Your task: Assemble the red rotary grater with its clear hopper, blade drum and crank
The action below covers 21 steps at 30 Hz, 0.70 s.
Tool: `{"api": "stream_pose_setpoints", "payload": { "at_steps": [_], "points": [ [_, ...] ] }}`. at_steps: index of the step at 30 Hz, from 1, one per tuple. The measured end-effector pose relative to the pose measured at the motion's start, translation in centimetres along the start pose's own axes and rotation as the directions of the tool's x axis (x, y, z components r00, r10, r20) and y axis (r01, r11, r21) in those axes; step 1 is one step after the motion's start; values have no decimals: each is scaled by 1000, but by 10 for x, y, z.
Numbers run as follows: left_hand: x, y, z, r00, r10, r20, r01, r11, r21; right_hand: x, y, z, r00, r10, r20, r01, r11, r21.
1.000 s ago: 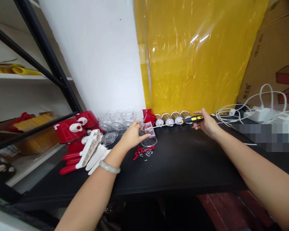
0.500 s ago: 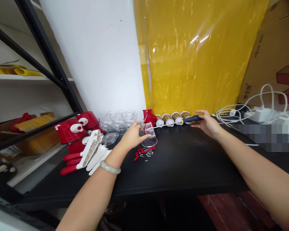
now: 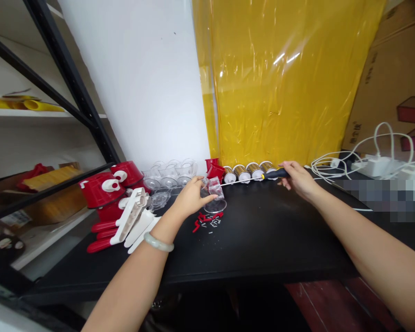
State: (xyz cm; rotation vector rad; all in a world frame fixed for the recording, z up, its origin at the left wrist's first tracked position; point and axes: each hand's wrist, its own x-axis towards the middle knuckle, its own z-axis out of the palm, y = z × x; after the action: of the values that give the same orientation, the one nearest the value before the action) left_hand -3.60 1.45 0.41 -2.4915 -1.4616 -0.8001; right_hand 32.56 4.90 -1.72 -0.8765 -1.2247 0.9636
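Note:
My left hand (image 3: 190,197) is closed around a clear plastic part (image 3: 215,193) standing on the black table (image 3: 263,240). My right hand (image 3: 297,177) grips the black and yellow handle of a screwdriver (image 3: 259,177). Its thin shaft points left, with the tip at the clear part. Small red clips and tiny screws (image 3: 207,220) lie on the table just below the clear part. A red plastic piece (image 3: 213,169) stands right behind it.
Red housings (image 3: 103,190), white handles (image 3: 133,219) and clear cups (image 3: 171,173) sit at the left. Several metal drums (image 3: 247,171) line the yellow curtain. White cables and chargers (image 3: 373,161) lie at the right, below cardboard boxes. A black shelf frame stands at the far left.
My right hand has rolled the screwdriver handle in its fingers, so the yellow stripe turned out of sight. The left hand and the clear part have stayed where they were.

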Motion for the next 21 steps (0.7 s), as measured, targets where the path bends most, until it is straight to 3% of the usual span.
{"api": "stream_pose_setpoints", "payload": {
  "at_steps": [5, 11, 16, 21],
  "points": [
    [0, 0, 0, 1000, -6, 1, 6, 1000, 10, 1, -1, 0, 999, 41, -6, -40, 991, 125],
    [0, 0, 0, 1000, 13, -1, -13, 1000, -12, 2, 1, -1, 1000, 0, -14, 0, 1000, 5],
    [0, 1, 0, 1000, -3, -9, 3, 1000, -18, 2, 0, -2, 1000, 21, 13, -22, 991, 128],
    [0, 0, 0, 1000, 6, -6, -6, 1000, -13, 1, 1, -2, 1000, -4, 12, 4, 1000, -5]
  ]
}}
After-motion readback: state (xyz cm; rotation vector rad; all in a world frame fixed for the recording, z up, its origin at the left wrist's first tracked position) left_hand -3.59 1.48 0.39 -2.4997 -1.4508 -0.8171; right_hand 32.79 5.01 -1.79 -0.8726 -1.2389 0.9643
